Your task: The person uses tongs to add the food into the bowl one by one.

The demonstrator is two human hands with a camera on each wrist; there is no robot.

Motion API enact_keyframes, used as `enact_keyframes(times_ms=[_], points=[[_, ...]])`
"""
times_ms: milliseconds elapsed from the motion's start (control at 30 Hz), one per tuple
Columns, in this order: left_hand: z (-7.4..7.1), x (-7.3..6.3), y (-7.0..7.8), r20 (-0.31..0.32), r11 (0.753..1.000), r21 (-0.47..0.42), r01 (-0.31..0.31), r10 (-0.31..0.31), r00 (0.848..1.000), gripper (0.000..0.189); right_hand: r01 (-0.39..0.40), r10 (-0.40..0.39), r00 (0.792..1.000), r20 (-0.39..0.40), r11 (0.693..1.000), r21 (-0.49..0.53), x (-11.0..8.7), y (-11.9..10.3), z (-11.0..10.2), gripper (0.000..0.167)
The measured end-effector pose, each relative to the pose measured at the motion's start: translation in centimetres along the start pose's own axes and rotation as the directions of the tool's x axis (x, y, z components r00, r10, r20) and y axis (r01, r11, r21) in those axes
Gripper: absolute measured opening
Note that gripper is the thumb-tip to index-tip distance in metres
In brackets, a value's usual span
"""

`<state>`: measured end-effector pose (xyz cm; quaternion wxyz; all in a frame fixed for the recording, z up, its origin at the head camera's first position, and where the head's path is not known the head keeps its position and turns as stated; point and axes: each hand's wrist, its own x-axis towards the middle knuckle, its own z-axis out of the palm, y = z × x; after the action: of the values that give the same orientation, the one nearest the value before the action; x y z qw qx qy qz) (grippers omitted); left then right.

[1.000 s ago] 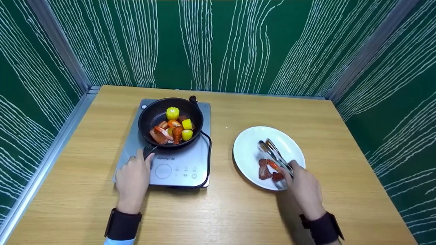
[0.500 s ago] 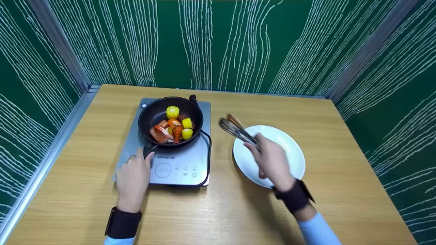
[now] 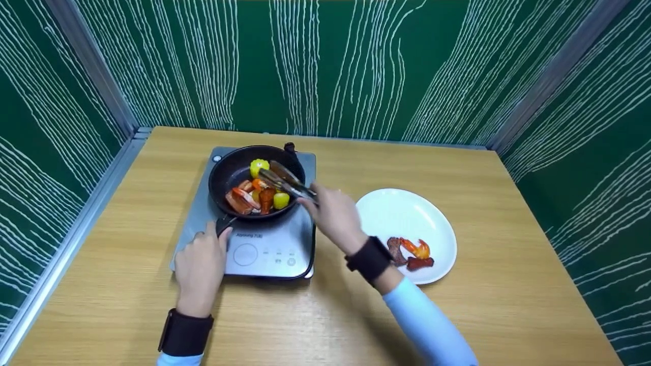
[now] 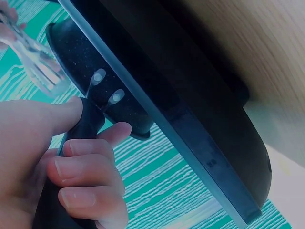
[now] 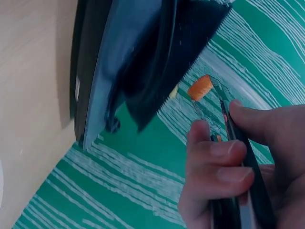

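My left hand (image 3: 200,264) grips the black handle (image 4: 89,119) of a frying pan (image 3: 219,175) standing on an induction cooker (image 3: 236,264). Inside the pan are several pieces of food: yellow corn (image 3: 281,201), a shrimp (image 3: 245,197) and a reddish-brown sausage piece (image 3: 266,201). My right hand (image 3: 336,218) holds metal tongs (image 3: 292,186), their tips over the pan's right side and partly covering the food. In the right wrist view an orange piece (image 5: 200,88) shows at the tongs' tips; whether they pinch it cannot be told.
Right of the cooker stands a white plate (image 3: 386,211) with a brown meat piece (image 3: 395,251), a shrimp (image 3: 418,249) and a sausage piece (image 3: 420,263). A black cord (image 3: 314,234) runs along the cooker's right edge. Green, white-streaked panels (image 3: 346,66) enclose the wooden table (image 3: 285,325).
My right hand has carried the tongs leftward from the plate to above the pan, uncovering the plate's food. The left hand keeps its hold on the handle.
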<state>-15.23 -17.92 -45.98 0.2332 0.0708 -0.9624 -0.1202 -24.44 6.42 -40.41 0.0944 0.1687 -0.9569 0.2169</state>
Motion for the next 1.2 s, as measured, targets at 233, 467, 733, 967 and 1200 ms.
enact_keyframes(times_ms=[233, 467, 733, 967, 1200], points=[[-0.1, 0.0, 0.0, 0.009, 1.0, -0.003, 0.006, -0.006, 1.0, 0.042, 0.018, -0.018, 0.999, 0.042, 1.0, -0.014, 0.6, -1.7, 1.9, 0.045], [-0.1, -0.1, 0.1, 0.002, 1.0, 0.002, 0.008, -0.008, 1.0, 0.041, -0.005, 0.011, 0.997, 0.081, 0.998, -0.07, 0.6, -2.1, 2.7, 0.056], [0.0, 0.1, 0.1, 0.02, 1.0, -0.002, 0.02, -0.02, 1.0, 0.042, -0.026, 0.031, 0.995, 0.094, 0.998, -0.058, 0.6, -2.1, 2.9, 0.058], [0.0, 0.1, 0.0, 0.024, 1.0, -0.018, 0.021, -0.021, 1.0, 0.04, -0.018, 0.023, 0.995, 0.101, 0.999, -0.045, 0.4, -2.0, 2.8, 0.055], [-0.1, 0.1, 0.1, 0.044, 0.999, -0.026, 0.029, -0.028, 0.999, 0.039, -0.011, 0.014, 0.996, 0.089, 1.0, -0.026, 0.1, -1.8, 2.8, 0.054]])
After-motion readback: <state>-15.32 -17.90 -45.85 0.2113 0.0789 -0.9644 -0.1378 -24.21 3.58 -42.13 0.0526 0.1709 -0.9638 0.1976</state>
